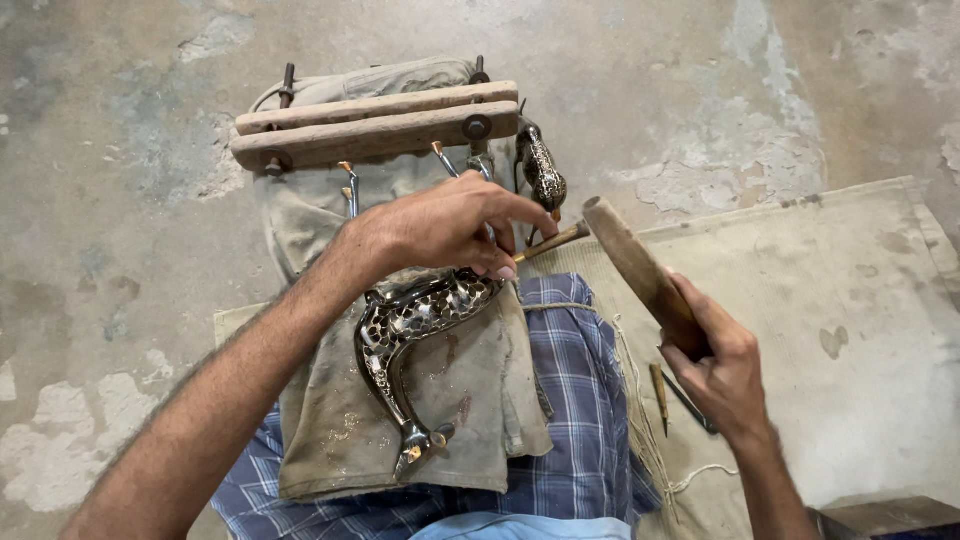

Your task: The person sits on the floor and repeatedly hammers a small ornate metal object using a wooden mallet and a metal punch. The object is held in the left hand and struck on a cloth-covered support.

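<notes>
Left hand [450, 225] pinches small chisel [550, 241], tip down on metal fish figure [410, 340]. Right hand [722, 370] clenched round wooden mallet [640, 270], head raised just beside chisel end. Fish lies on stained cloth [340, 420] over lap, checked blue fabric [570, 400] under. Wooden clamp [375, 125] at cloth's far end. Spare tools [662, 392] on beige mat [850, 330]. Floor [120, 200] cracked, patchy concrete.

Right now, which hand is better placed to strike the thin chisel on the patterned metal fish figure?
The right hand, probably: it grips the wooden mallet stick raised beside the thin chisel, which the left hand pinches against the patterned metal fish figure.
</notes>
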